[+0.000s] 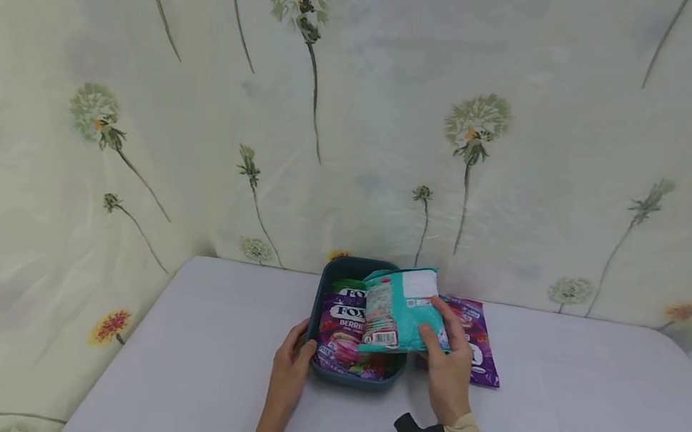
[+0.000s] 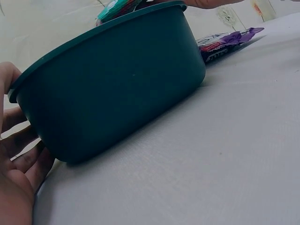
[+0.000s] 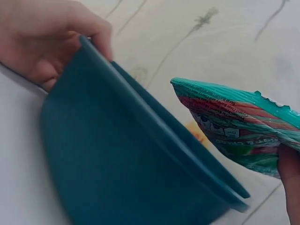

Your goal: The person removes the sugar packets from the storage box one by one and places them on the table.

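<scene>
A dark teal plastic tub (image 1: 354,383) stands on the table with purple candy bags (image 1: 340,338) marked FOX inside it. My left hand (image 1: 292,364) grips the tub at its left side, the thumb over the rim (image 3: 133,96) and the fingers along the outer wall (image 2: 112,84). Above the tub's right side my right hand (image 1: 453,373) pinches a turquoise candy bag (image 1: 402,309) by its lower right corner. The bag is tilted, with its barcode side showing in the head view. In the right wrist view the turquoise bag (image 3: 229,122) is above the rim.
Another purple candy bag (image 1: 482,341) lies on the white table (image 1: 588,411) just right of the tub, partly behind my right hand. A curtain with dandelion prints (image 1: 385,105) hangs along the table's back edge.
</scene>
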The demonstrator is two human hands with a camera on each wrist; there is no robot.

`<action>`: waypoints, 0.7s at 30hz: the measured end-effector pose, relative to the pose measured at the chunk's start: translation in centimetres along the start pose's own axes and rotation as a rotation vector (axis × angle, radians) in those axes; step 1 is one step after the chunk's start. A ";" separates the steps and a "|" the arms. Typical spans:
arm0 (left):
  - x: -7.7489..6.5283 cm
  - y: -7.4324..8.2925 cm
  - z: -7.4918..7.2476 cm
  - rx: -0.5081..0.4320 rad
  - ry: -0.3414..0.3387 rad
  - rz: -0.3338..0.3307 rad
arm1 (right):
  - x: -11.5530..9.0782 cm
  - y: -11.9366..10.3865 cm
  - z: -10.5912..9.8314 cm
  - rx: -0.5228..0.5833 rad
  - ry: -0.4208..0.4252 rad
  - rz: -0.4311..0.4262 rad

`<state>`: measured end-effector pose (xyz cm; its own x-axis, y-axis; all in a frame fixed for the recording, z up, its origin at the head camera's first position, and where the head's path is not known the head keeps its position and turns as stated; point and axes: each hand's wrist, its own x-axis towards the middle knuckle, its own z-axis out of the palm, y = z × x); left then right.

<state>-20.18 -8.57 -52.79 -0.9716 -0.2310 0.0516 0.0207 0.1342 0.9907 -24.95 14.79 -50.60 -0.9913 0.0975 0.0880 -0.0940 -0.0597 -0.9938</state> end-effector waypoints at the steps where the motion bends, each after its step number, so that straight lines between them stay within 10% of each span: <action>1: 0.0 0.0 0.0 0.004 0.001 0.002 | 0.0 -0.1 -0.1 0.012 0.005 -0.004; 21: -0.3 0.3 0.0 0.017 -0.001 -0.004 | 0.6 -1.0 -2.0 0.139 0.026 -0.054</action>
<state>-19.89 -8.48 -52.50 -0.9719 -0.2303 0.0475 0.0129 0.1495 0.9887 -25.23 16.86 -49.67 -0.9819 0.1297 0.1379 -0.1611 -0.1903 -0.9684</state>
